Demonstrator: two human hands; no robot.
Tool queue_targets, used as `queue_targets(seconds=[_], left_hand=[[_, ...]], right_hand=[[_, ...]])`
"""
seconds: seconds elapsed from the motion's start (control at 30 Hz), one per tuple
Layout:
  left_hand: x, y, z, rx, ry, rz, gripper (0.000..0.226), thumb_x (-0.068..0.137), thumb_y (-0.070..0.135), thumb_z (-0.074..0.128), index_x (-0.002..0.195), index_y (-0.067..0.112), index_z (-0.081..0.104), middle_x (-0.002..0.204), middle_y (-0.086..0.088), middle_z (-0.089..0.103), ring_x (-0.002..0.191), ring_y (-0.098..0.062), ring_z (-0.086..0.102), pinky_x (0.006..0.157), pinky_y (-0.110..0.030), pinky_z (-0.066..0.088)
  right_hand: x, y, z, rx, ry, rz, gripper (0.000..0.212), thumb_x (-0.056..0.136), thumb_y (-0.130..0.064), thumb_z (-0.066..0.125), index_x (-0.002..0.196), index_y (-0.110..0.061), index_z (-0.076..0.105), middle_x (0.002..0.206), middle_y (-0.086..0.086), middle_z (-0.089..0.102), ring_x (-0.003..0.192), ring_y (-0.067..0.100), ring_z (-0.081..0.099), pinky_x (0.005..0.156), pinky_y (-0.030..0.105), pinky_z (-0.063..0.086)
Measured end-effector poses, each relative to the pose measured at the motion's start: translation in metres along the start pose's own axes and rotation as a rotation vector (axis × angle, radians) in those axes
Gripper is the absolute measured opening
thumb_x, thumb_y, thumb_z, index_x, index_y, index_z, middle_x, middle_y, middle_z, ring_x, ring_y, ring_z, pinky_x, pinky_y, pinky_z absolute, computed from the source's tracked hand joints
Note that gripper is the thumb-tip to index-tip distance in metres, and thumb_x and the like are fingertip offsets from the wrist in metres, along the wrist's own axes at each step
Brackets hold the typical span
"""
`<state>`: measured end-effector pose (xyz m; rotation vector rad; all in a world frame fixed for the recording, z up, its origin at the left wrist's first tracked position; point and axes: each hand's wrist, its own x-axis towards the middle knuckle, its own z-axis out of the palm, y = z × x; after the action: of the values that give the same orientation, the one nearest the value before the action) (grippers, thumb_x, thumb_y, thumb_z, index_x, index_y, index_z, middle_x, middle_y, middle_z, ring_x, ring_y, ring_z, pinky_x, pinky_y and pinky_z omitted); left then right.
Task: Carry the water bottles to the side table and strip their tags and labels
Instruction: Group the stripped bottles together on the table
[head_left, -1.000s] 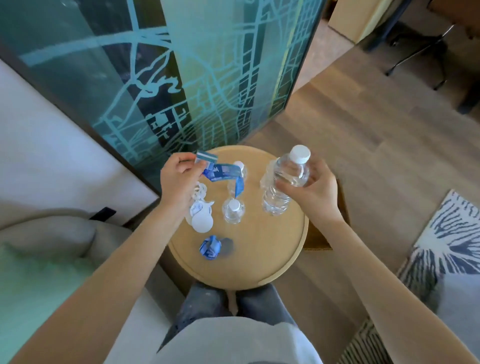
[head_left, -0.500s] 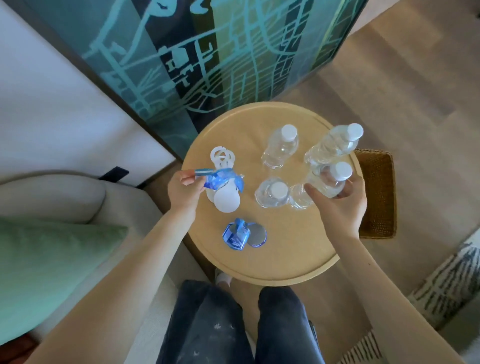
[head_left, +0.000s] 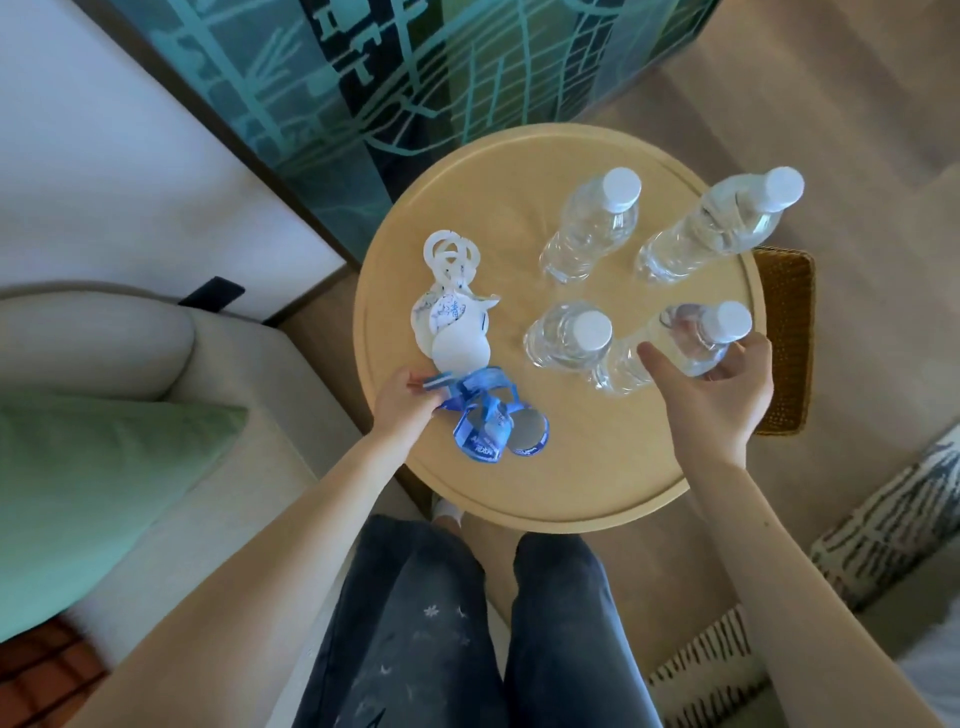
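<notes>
Four clear plastic water bottles (head_left: 592, 228) (all stripped) stand on the round pale wooden side table (head_left: 597, 467). The right hand (head_left: 711, 400) curls round the near-right bottle (head_left: 691, 338), seemingly gripping it. The left hand (head_left: 405, 402) pinches a blue plastic label strip (head_left: 467, 384) beside the white paper tags (head_left: 452, 312).

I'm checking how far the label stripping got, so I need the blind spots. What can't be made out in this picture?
1. Print on the blue label strip pinched by the left hand: head view, too small and blurred.
2. Whether the right hand grips or only cups the front-right bottle: head view, the bottle hides the finger contact.
3. Woven basket: head view, mostly hidden behind the table.
</notes>
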<state>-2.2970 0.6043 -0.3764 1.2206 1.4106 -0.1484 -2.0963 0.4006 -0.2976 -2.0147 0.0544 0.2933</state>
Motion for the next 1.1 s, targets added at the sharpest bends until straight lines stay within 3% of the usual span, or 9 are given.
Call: queue_targets(seconds=[0.13,0.27,0.4,0.5,0.6,0.67,0.8,0.9,1.1], left_hand=[[-0.008,-0.011,0.003,0.166,-0.006,0.077,0.024,0.082,0.022,0.077,0.098,0.02,0.06,0.098,0.006,0.067,0.093,-0.011,0.064,0.068,-0.02,0.045],[-0.02,-0.002,-0.003,0.322,-0.001,0.249,0.045,0.08,0.024,0.077,0.12,0.025,0.057,0.109,0.023,0.059,0.092,0.015,0.054,0.069,-0.007,0.035],[-0.039,0.023,-0.008,0.325,0.051,0.408,0.049,0.084,0.021,0.073,0.131,0.022,0.056,0.123,0.016,0.057,0.108,0.007,0.051,0.08,-0.002,0.038],[-0.057,0.048,-0.008,0.211,0.057,0.484,0.036,0.092,0.021,0.066,0.127,0.024,0.057,0.126,0.013,0.061,0.114,0.001,0.054,0.081,0.001,0.038],[-0.078,0.075,-0.006,0.07,-0.006,0.569,0.032,0.092,0.021,0.062,0.124,0.028,0.058,0.125,0.015,0.063,0.121,-0.004,0.057,0.102,-0.023,0.045],[-0.091,0.089,-0.002,0.06,-0.081,0.65,0.039,0.089,0.026,0.062,0.127,0.032,0.057,0.128,0.017,0.062,0.125,-0.002,0.055,0.105,-0.025,0.043],[-0.099,0.101,0.01,0.298,-0.224,0.773,0.071,0.08,0.029,0.071,0.143,0.039,0.04,0.141,0.028,0.046,0.134,0.012,0.038,0.104,-0.01,0.032],[-0.094,0.102,0.025,0.428,-0.266,0.838,0.086,0.075,0.026,0.08,0.147,0.036,0.033,0.136,0.04,0.036,0.126,0.03,0.024,0.094,0.006,0.024],[-0.074,0.103,0.05,0.424,-0.25,0.832,0.091,0.07,0.019,0.09,0.145,0.022,0.04,0.137,0.015,0.043,0.115,0.019,0.035,0.091,0.009,0.021]], right_hand=[[-0.004,0.003,0.002,0.034,0.005,0.002,0.07,0.06,-0.028,0.094,0.118,-0.026,0.055,0.109,-0.003,0.072,0.091,0.0,0.069,0.077,0.013,0.054],[-0.01,0.006,0.004,0.084,-0.011,-0.025,0.071,0.061,-0.021,0.094,0.119,-0.025,0.054,0.116,0.0,0.068,0.106,0.011,0.069,0.092,0.022,0.055],[-0.018,0.007,0.003,0.023,-0.096,-0.088,0.069,0.066,-0.016,0.092,0.112,-0.039,0.047,0.111,-0.029,0.055,0.102,-0.005,0.059,0.086,0.009,0.047],[-0.021,0.006,0.0,-0.07,-0.198,-0.13,0.072,0.067,-0.016,0.092,0.119,-0.025,0.043,0.105,-0.047,0.046,0.095,-0.019,0.05,0.076,-0.001,0.038],[-0.021,0.005,-0.006,-0.094,-0.226,-0.111,0.08,0.066,-0.016,0.093,0.128,-0.017,0.042,0.112,-0.035,0.048,0.101,-0.018,0.05,0.078,-0.001,0.038],[-0.023,0.001,-0.011,-0.111,-0.27,-0.1,0.091,0.065,-0.018,0.095,0.137,-0.019,0.039,0.126,-0.021,0.046,0.111,-0.008,0.048,0.085,0.001,0.037],[-0.027,-0.001,-0.026,-0.145,-0.321,-0.162,0.105,0.065,-0.021,0.096,0.149,-0.028,0.033,0.146,-0.014,0.038,0.131,0.006,0.043,0.101,0.016,0.034],[-0.03,0.0,-0.032,-0.143,-0.311,-0.202,0.102,0.067,-0.024,0.095,0.149,-0.032,0.035,0.148,-0.017,0.039,0.133,0.012,0.045,0.105,0.027,0.037],[-0.026,0.0,-0.02,-0.115,-0.322,-0.184,0.093,0.067,-0.02,0.094,0.144,-0.032,0.043,0.139,-0.016,0.05,0.131,0.007,0.048,0.111,0.031,0.041]])
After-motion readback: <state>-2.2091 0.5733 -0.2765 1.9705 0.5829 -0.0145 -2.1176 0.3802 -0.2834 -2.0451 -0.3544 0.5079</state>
